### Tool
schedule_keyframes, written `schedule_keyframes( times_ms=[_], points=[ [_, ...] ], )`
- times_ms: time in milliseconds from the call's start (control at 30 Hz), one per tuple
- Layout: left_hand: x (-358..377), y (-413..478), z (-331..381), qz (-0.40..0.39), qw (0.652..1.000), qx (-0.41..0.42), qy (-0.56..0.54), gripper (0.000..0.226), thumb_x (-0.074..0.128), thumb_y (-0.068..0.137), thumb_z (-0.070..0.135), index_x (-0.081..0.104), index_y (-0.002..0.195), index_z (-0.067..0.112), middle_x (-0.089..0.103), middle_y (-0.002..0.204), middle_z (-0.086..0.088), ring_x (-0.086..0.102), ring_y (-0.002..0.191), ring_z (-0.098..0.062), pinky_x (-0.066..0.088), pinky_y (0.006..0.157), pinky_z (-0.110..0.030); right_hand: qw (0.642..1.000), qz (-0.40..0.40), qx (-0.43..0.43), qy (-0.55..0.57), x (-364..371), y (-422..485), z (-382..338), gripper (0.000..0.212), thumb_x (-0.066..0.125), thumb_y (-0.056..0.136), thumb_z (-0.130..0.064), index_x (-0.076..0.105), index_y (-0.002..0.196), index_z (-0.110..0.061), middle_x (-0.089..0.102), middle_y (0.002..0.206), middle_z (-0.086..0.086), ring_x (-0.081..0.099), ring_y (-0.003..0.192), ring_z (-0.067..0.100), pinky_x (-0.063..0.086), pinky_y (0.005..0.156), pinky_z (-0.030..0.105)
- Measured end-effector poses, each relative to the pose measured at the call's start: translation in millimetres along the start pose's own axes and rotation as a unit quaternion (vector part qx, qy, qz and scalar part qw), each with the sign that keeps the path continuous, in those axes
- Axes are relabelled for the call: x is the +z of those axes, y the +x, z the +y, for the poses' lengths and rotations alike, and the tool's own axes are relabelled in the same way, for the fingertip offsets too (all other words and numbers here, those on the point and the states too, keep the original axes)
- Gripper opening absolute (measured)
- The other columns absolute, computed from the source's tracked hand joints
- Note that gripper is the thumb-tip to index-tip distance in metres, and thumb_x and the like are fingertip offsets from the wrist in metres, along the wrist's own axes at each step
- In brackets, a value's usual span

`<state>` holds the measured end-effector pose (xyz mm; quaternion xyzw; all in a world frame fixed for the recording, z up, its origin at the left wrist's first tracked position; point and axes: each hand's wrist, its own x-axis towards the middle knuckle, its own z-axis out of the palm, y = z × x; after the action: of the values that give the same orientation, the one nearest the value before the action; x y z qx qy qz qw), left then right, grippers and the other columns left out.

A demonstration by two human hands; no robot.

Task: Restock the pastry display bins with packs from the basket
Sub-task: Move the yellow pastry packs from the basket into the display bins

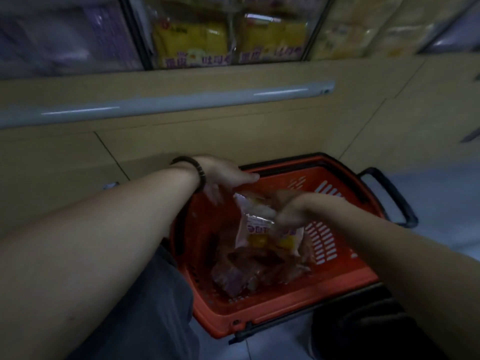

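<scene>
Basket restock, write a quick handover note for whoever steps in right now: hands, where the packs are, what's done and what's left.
Right hand: gripping a pastry pack above the red basket, blurred by motion.
Left hand: open, empty, over the basket's far rim, beside the pack.
More packs lie in the bottom of the basket, which sits on the floor below the display.
Display bins above hold yellow packs; how full they are cannot be told.
Done: one pack lifted from the basket.
Left: place it in a bin, then move the remaining packs.

Head camera, looking steeply down, close over basket [272, 305], display bins [228, 40] above
</scene>
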<state>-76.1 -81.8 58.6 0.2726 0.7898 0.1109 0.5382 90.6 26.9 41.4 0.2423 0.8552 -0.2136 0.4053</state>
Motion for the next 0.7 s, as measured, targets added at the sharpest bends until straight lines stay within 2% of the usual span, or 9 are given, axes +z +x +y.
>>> schedule_keyframes(
  times_ms=[67,133,200,300,433,500,533,600,700],
  points=[
    [3,-4,-3,-0.032,0.991,-0.029,-0.124,0.103,0.057,0.086,0.083,0.029,0.165,0.024,0.036,0.165,-0.015,0.061,0.125,-0.052,0.054,0.104,-0.055,0.996,0.064,-0.014,-0.057,-20,-27,9,0.114,0.072,0.036,-0.073,0.058,0.140,-0.029,0.071,0.123,-0.002,0.069,0.108,0.024,0.059,0.094,0.038],
    [5,-7,0,-0.089,0.981,-0.026,-0.171,0.109,0.061,0.075,0.088,0.032,0.163,0.031,0.034,0.166,-0.017,0.057,0.127,-0.055,0.054,0.102,-0.056,0.988,0.140,-0.060,-0.040,-29,-58,16,0.107,0.083,0.046,-0.061,0.048,0.142,-0.032,0.069,0.117,-0.004,0.067,0.104,0.022,0.058,0.088,0.034],
    [7,-14,10,-0.138,0.971,0.017,-0.194,0.088,0.055,0.086,0.083,0.049,0.153,0.026,0.049,0.157,-0.013,0.056,0.130,-0.049,0.051,0.105,-0.054,0.974,0.201,-0.100,-0.016,-28,-76,24,0.106,0.091,0.052,-0.050,0.043,0.145,-0.033,0.067,0.121,-0.006,0.066,0.107,0.020,0.056,0.086,0.032],
    [12,-30,26,-0.100,0.965,0.072,-0.232,0.061,0.053,0.101,0.059,0.061,0.142,0.014,0.068,0.139,-0.014,0.066,0.117,-0.032,0.050,0.099,-0.043,0.960,0.255,-0.112,-0.005,-23,-86,31,0.123,0.091,0.057,-0.047,0.023,0.159,-0.039,0.060,0.139,0.001,0.062,0.121,0.025,0.057,0.093,0.038],
    [5,-34,28,-0.033,0.950,0.115,-0.287,0.034,0.057,0.104,0.040,0.067,0.129,0.018,0.074,0.120,-0.011,0.069,0.094,-0.021,0.055,0.076,-0.031,0.956,0.267,-0.117,-0.009,-34,-92,30,0.139,0.088,0.074,-0.035,-0.019,0.162,-0.039,0.054,0.137,0.011,0.060,0.103,0.023,0.058,0.080,0.035],
    [-1,-36,25,-0.018,0.944,0.135,-0.302,0.032,0.059,0.105,0.030,0.066,0.132,0.015,0.071,0.125,-0.012,0.068,0.098,-0.021,0.055,0.075,-0.030,0.954,0.275,-0.116,0.004,-34,-95,31,0.142,0.089,0.077,-0.033,-0.026,0.160,-0.035,0.056,0.135,0.011,0.060,0.098,0.021,0.058,0.080,0.035],
    [-3,-40,25,-0.023,0.940,0.142,-0.311,0.027,0.059,0.106,0.025,0.068,0.128,0.012,0.071,0.128,-0.013,0.070,0.101,-0.022,0.057,0.077,-0.029,0.955,0.276,-0.109,0.012,-34,-95,34,0.140,0.088,0.078,-0.032,-0.024,0.162,-0.032,0.059,0.135,0.011,0.062,0.099,0.022,0.059,0.082,0.035],
    [-5,-43,24,-0.034,0.931,0.147,-0.332,0.018,0.059,0.105,0.014,0.070,0.119,0.012,0.074,0.128,-0.011,0.075,0.099,-0.020,0.062,0.076,-0.025,0.954,0.282,-0.099,0.033,-34,-96,40,0.125,0.087,0.081,-0.030,-0.004,0.167,-0.028,0.057,0.144,0.008,0.064,0.110,0.023,0.058,0.083,0.030],
    [-4,-38,18,-0.041,0.926,0.158,-0.342,0.021,0.060,0.103,0.005,0.070,0.120,0.013,0.074,0.130,-0.012,0.073,0.110,-0.023,0.058,0.097,-0.034,0.945,0.295,-0.110,0.093,-36,-100,50,0.092,0.088,0.081,-0.028,0.040,0.159,-0.031,0.062,0.137,-0.005,0.065,0.103,0.010,0.058,0.078,0.023]
  ],
)
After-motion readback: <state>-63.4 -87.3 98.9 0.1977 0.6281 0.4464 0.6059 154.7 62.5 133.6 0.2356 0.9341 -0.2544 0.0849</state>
